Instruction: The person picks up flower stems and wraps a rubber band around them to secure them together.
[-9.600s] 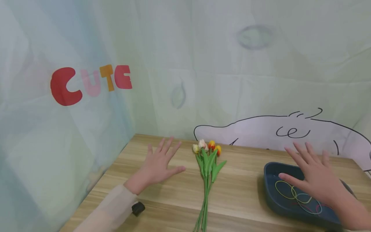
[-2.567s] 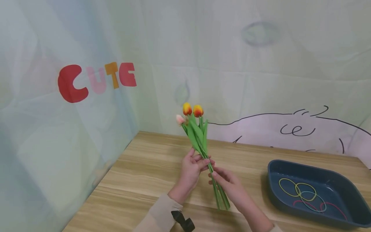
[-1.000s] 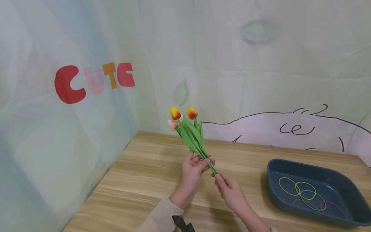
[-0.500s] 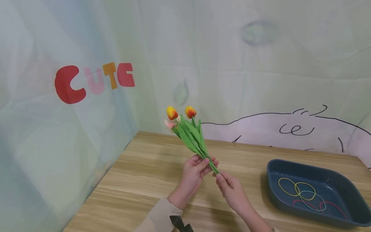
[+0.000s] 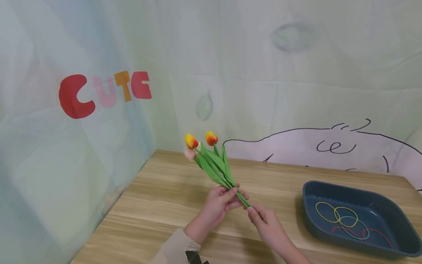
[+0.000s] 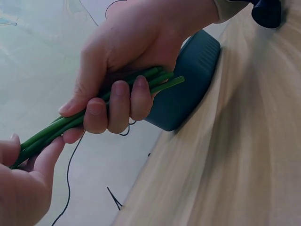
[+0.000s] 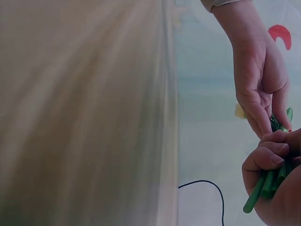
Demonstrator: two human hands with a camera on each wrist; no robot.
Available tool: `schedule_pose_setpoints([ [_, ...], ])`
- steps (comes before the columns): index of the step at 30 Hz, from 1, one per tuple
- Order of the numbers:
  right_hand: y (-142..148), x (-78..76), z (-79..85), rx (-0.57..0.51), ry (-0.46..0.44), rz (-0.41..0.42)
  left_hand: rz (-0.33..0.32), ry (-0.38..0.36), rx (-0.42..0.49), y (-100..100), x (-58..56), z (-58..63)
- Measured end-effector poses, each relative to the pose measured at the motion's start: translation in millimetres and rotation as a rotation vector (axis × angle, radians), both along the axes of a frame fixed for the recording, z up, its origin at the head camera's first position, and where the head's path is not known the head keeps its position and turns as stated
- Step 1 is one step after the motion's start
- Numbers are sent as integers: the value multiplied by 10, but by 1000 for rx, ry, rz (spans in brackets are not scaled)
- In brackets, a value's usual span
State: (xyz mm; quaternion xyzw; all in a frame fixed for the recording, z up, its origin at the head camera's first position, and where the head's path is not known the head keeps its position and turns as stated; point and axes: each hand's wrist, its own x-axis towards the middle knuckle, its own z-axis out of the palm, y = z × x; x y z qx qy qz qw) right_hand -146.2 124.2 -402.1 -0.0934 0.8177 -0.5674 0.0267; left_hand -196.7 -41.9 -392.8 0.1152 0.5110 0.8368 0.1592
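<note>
In the head view, the tulips (image 5: 215, 161) lean left above the surface (image 5: 132, 205). The left hand (image 5: 217, 206) pinches their stems (image 5: 243, 198), and the right hand (image 5: 267, 224) grips these lower. The stem ends (image 6: 176, 82), sticking out from the right hand, are visible only in the wrist views; the loops (image 5: 338, 220) inside the tray (image 5: 310, 220), only in the head view.
</note>
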Motion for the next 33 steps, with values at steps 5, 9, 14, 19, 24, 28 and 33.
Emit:
schedule_pose_setpoints([
  [5, 68, 38, -65, 47, -11, 52, -53, -47, -10, -30, 71, -48],
  [9, 93, 69, -72, 65, 0, 71, -73, -52, -1, -34, 114, -67],
  [14, 116, 87, -69, 62, 20, 104, -77, -49, -2, -26, 116, -93],
  [19, 151, 67, -60, 92, 27, 148, -81, -38, -14, -31, 112, -98],
  [24, 199, 56, -50, 119, 39, 173, -80, -39, -21, -26, 106, -99],
  [28, 226, 55, -29, 128, 53, 187, -84, -40, -7, -22, 104, -100],
  [33, 234, 45, 3, 161, 96, 194, -79, -18, 4, -18, 110, -87],
])
